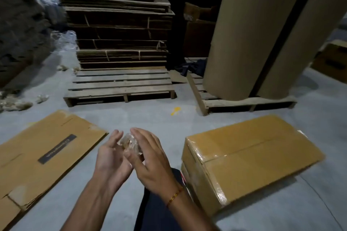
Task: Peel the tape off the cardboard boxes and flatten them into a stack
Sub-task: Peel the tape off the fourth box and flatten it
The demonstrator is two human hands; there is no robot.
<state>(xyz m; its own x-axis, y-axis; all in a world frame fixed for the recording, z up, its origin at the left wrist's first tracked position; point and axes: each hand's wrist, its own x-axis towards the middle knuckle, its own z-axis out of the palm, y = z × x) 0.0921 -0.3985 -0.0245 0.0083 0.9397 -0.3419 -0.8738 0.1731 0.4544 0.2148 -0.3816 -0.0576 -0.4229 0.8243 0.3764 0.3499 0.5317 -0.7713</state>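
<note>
A crumpled wad of clear tape [131,145] sits between my two palms in the lower middle of the view. My left hand [110,157] presses it from the left with fingers nearly straight. My right hand [148,157] presses from the right, fingers straight, a red-and-yellow thread on its wrist. A flattened cardboard box [43,157] with a dark label lies on the floor at my left. A closed cardboard box [249,157], taped along its seam and edges, stands on the floor at my right.
Ahead stands a wooden pallet [120,88] bearing a tall stack of flattened cardboard [120,33]. A second pallet [244,102] at right carries two big brown paper rolls [249,33]. Scraps of tape and plastic [16,104] litter the far left. My dark trouser leg [157,210] lies below my hands.
</note>
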